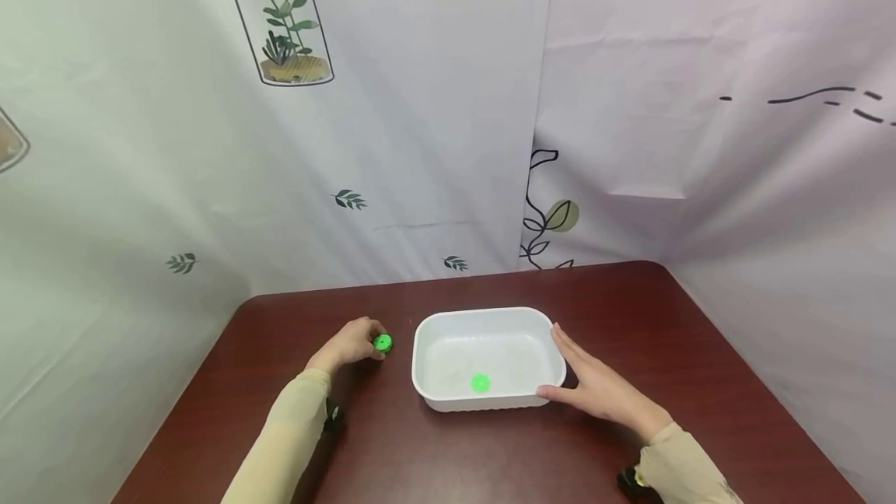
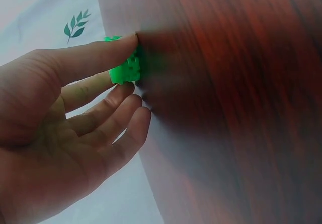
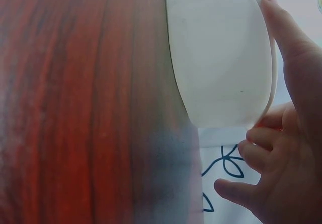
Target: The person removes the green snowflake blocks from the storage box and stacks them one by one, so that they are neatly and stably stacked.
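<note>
My left hand [image 1: 355, 340] pinches a round, notched green plastic piece [image 1: 383, 343] between thumb and fingers, low over the table left of a white basin. In the left wrist view the piece [image 2: 126, 72] shows a knobbly edge, partly hidden by the thumb. The white rectangular basin [image 1: 455, 403] stands upright on the table. Inside it, near the front wall, lies a flat green disc [image 1: 480, 383]. At the basin's right end rests my right hand [image 1: 605, 389], its thumb and fingers spread along the rim. The right wrist view shows this hand [image 3: 287, 133] against the basin's outer wall [image 3: 221, 53].
The dark red-brown wooden table [image 1: 420, 465] has rounded far corners. A pale cloth backdrop [image 1: 434, 138] with plant drawings hangs behind it and along both sides. Dark devices are strapped at both wrists.
</note>
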Demonstrator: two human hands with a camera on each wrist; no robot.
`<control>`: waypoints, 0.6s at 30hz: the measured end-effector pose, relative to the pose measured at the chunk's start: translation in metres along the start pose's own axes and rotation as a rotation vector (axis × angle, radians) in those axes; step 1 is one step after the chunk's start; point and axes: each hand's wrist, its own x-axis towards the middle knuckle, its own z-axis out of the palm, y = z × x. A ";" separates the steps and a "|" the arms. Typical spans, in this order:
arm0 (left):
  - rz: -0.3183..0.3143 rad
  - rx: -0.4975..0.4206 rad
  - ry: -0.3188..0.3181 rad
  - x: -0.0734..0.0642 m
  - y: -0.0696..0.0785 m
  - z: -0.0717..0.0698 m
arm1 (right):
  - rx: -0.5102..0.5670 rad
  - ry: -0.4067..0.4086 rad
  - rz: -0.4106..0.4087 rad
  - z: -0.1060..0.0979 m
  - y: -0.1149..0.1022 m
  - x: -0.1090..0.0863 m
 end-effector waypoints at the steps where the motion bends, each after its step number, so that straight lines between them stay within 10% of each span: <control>1: -0.001 0.002 0.002 0.000 0.000 -0.001 | 0.002 -0.002 0.002 0.000 -0.001 0.000; 18: 0.033 -0.016 0.040 -0.004 0.002 -0.001 | 0.016 0.005 -0.009 -0.002 -0.002 -0.001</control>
